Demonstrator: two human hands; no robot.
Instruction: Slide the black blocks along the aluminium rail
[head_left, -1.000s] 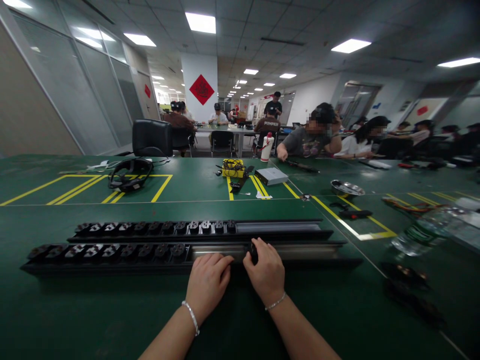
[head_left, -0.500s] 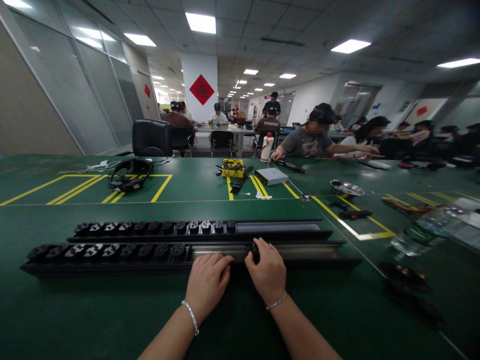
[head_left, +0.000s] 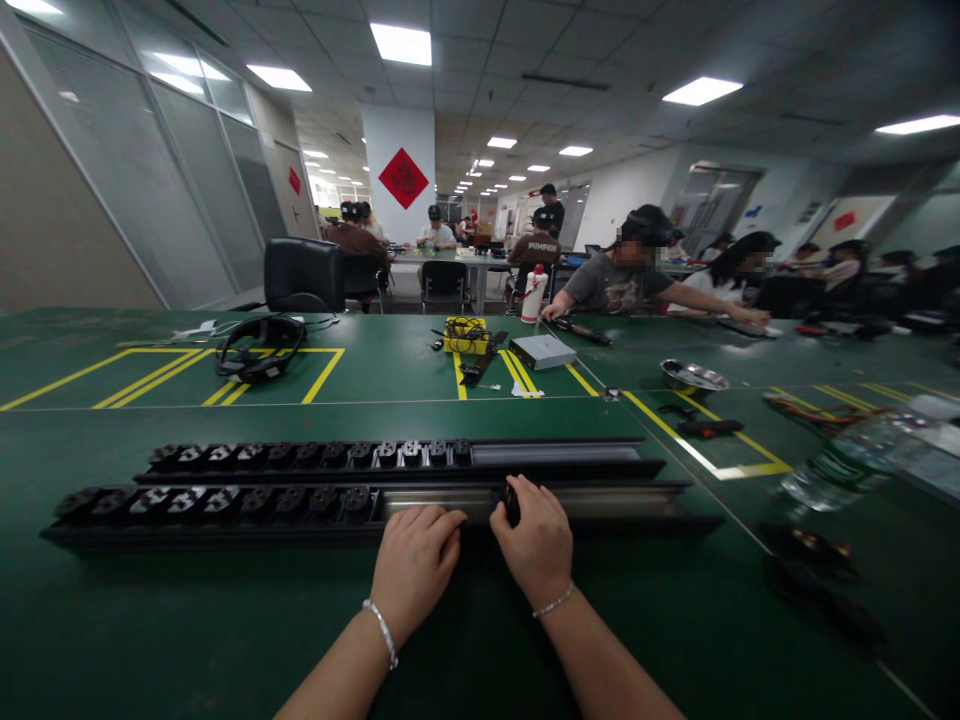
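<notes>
Two long black rails lie side by side across the table. In the near rail (head_left: pixel 637 503), several black socket modules (head_left: pixel 223 500) fill the left part, and a bare metallic channel shows to the right. The far rail (head_left: pixel 555 457) holds a similar row. My left hand (head_left: pixel 417 556) grips the near rail's front edge, fingers together and partly hidden. My right hand (head_left: pixel 536 538) is closed on a black socket module (head_left: pixel 512 503) at the near rail's channel, right of the row. Most of this module is hidden by the fingers.
On the green table are a black headset (head_left: pixel 260 350), a yellow box with cables (head_left: pixel 466 336), a grey box (head_left: pixel 542 351), a metal bowl (head_left: pixel 694 377) and a water bottle (head_left: pixel 840 468). Dark parts (head_left: pixel 825 590) lie at right. A co-worker (head_left: pixel 616 283) sits across.
My hands and the module stay practically where they were. Across the table, another person's outstretched hand has moved slightly right and down.
</notes>
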